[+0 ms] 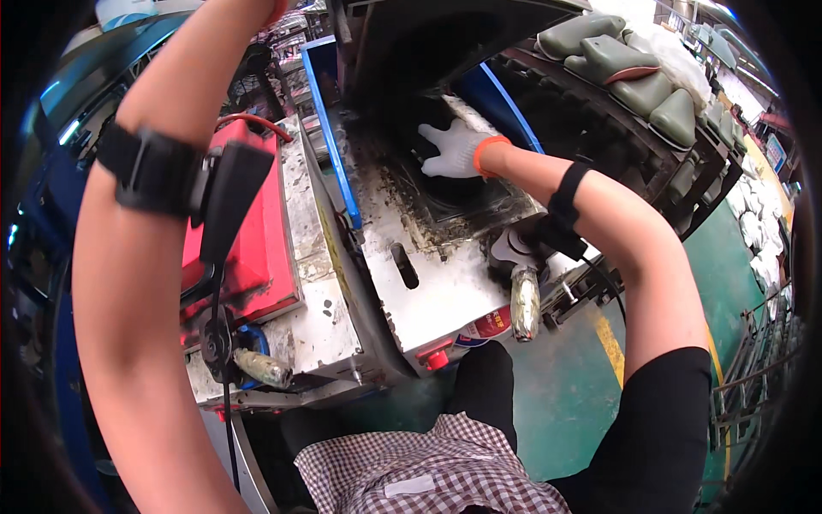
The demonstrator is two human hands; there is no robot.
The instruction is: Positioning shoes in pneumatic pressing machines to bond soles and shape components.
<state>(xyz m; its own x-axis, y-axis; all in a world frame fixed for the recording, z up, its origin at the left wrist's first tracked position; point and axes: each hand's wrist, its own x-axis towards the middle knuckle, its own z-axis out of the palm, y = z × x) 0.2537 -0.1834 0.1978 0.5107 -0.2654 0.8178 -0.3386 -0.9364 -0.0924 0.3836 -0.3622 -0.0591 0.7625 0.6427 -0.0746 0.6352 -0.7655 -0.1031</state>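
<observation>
Right hand [454,151], white-gloved: fingers [438,164] spread wide, dark plate [467,201] beneath them. Left fingers: out of frame, state indeterminable.

The right hand [449,156] is covered by a matt, cloth-like white glove [467,144]; the pale metal worktop [449,283] is roughened by dark, crusty grime; the red cover [257,231] is given a smooth, glossy look, dulled by black smears; the handle [524,304] is wrapped in shiny, wrinkled film or tape; the checked apron [428,454] is made of soft, matt cloth; the green floor [552,377] is finished smooth, with a slight sheen.
</observation>
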